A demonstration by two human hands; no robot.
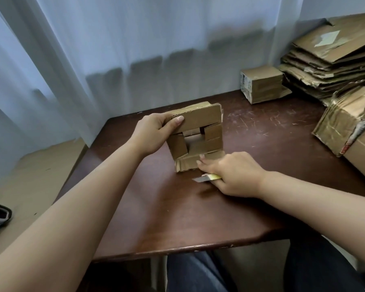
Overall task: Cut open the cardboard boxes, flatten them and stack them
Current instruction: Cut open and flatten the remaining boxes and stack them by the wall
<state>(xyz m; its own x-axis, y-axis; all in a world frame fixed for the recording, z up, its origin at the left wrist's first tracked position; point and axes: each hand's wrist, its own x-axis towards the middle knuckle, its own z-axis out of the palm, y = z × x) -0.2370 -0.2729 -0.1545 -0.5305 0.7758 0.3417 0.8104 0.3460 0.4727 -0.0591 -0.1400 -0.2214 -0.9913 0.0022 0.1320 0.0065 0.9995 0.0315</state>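
While the small box [195, 135] stood on its side near the middle of the table [198, 218], its open end faced the person and both hands were on it.

The left hand [156, 133] gripped the top flap, thumb laid across the front; the right hand [230, 173] held a yellow box cutter [207, 178] under curled fingers, fingertips touching the bottom flap. The box looked light, stiff and easily creased, best gripped along a flap edge. Flattened cardboard [329, 60] lay stacked at far right.
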